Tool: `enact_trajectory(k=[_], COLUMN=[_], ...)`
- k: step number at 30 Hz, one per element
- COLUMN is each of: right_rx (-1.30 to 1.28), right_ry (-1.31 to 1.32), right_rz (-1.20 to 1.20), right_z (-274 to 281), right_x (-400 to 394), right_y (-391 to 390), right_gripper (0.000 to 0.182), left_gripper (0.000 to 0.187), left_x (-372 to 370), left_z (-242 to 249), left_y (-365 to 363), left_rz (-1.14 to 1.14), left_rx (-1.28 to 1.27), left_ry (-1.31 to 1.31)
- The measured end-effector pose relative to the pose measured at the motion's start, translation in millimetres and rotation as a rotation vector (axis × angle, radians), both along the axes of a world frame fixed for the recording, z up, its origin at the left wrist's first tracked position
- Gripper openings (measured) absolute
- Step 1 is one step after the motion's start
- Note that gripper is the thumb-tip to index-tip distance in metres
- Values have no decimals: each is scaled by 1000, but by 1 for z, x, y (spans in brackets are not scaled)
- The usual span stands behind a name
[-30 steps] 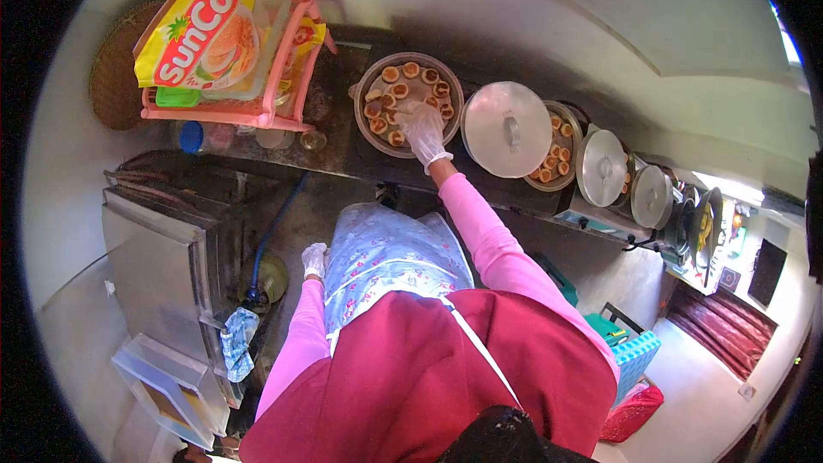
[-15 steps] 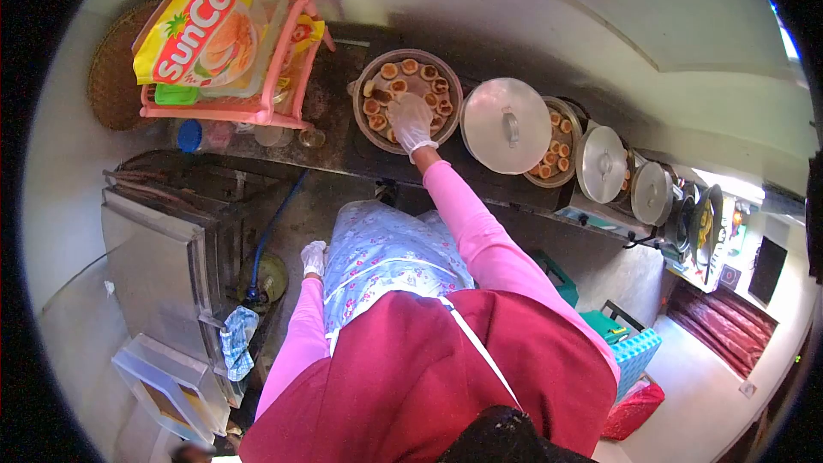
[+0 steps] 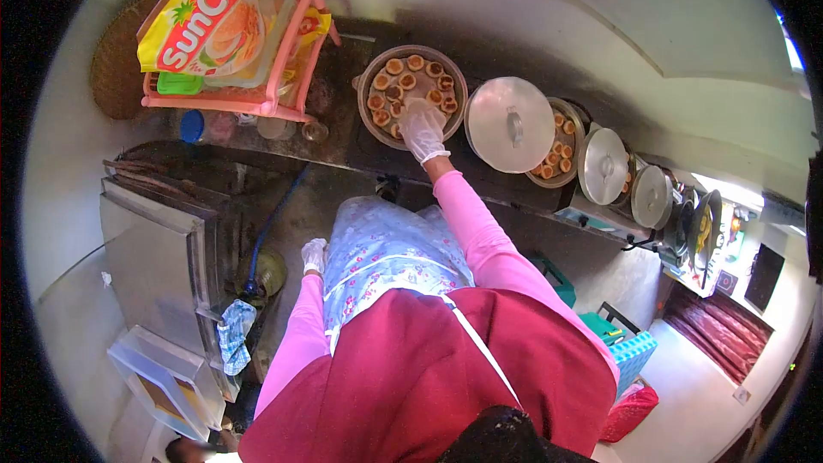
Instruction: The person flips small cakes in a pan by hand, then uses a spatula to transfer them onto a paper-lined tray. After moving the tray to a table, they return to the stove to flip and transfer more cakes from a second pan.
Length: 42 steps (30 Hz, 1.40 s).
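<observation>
My right hand [image 3: 422,127], in a clear plastic glove, reaches over the near right part of a round pan [image 3: 367,117]. Small round browned cakes [image 3: 382,81] lie in this pan, some pale on top and some darker. The back of the hand faces up and hides its fingertips, so I cannot see whether a cake is between them. Down beside the flowered apron [image 3: 386,240] hangs my left hand [image 3: 315,255], also gloved and away from the counter. It is too small in view to make out its fingers.
Right of the pan, a round metal lid [image 3: 511,150] partly covers a second pan of cakes [image 3: 561,173]. More lidded pans [image 3: 603,165] continue along the counter. To the left are a pink rack [image 3: 231,105] with a SunCo pouch [image 3: 210,26], and a gas cylinder [image 3: 271,273] below.
My right hand has moved slightly right and toward me over the pan. A dark, tilted cake seen near its fingers earlier no longer shows there. The left hand stays at my side.
</observation>
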State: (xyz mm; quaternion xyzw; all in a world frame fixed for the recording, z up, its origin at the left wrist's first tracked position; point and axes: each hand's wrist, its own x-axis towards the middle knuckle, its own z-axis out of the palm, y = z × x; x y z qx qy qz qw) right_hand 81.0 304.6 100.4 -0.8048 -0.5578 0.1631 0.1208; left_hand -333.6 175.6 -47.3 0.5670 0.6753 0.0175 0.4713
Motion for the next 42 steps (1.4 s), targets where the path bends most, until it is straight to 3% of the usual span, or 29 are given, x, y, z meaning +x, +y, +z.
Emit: enact_trajectory(k=[2,5,8,11,14,17,20,23,26,29,35,38,39,42], right_rx=[-202,-10,324,440,320,304,293,371,355,234,407,179,262,308], right_ry=[160,197,17,0,306,186,275,145,146,64,225,366,232,241], right_rz=[-96,-152,-44,-122,-131,-54,-142,-81,-165,-61,-90,-161,-99,-152], right_z=[22,3,-6,-26,1,-20,-19,-30,-4,3,18,38,24,16], right_x=[4,6,1,-2,-4,-3,-8,-7,-12,-15,-21,-26,-25,-23], right_y=[7,-1,-14,-15,-15,-20,-25,-31,-33,-37,-51,-62,-66,-73], right_gripper=[31,28,26,26,29,31,30,29,25,22,13,12,12,14], left_gripper=[29,30,29,29,29,27,26,25,27,28,28,27,26,25], left_x=[-2,5,0,3,-1,0,3,8,8,3,6,5,5,4], left_z=[-4,3,-9,-4,-7,-4,-1,4,5,-3,5,-1,-2,-7], left_y=[3,9,13,15,10,8,11,11,10,10,12,12,12,14], left_rz=[-124,-152,-335,-370,-203,-131,-402,-52,-9,-220,-268,-112,-131,-152], left_rx=[67,35,77,79,40,5,84,2,-8,12,-12,-39,-32,-15], left_ry=[53,115,224,235,135,52,247,34,18,135,228,63,85,102])
